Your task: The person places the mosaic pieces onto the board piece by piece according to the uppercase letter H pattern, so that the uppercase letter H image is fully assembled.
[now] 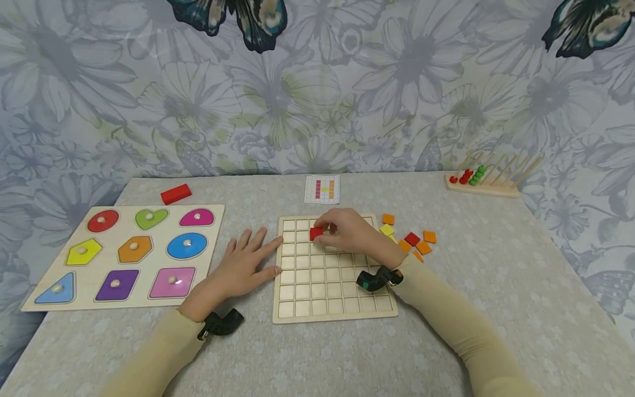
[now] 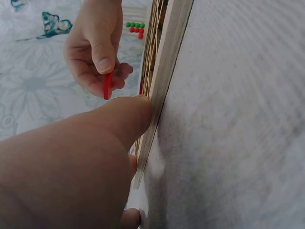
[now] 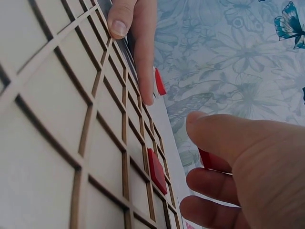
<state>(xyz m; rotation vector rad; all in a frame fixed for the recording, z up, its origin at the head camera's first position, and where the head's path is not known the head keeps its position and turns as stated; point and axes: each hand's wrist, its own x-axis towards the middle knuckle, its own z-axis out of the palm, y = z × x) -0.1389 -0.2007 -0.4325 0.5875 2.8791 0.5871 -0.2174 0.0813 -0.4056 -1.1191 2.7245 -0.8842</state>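
A wooden grid board (image 1: 335, 320) lies in the middle of the table. My right hand (image 1: 349, 234) is over its upper part and pinches a red square tile (image 2: 107, 87) between thumb and fingers, above the cells. Another red tile (image 3: 157, 171) sits in the grid close to that hand in the right wrist view. My left hand (image 1: 243, 267) has its fingers spread on the table, with the thumb (image 2: 138, 112) and index fingertip against the board's left edge. Loose orange, yellow and red tiles, among them a red one (image 1: 412, 239), lie scattered right of the board.
A card (image 1: 322, 189) with a coloured grid pattern lies behind the board. A shape puzzle (image 1: 154, 256) with knobbed pieces takes up the left side. Near it is a red block (image 1: 176, 193). At the back right stands a wooden peg rack (image 1: 488, 187) with red and green beads.
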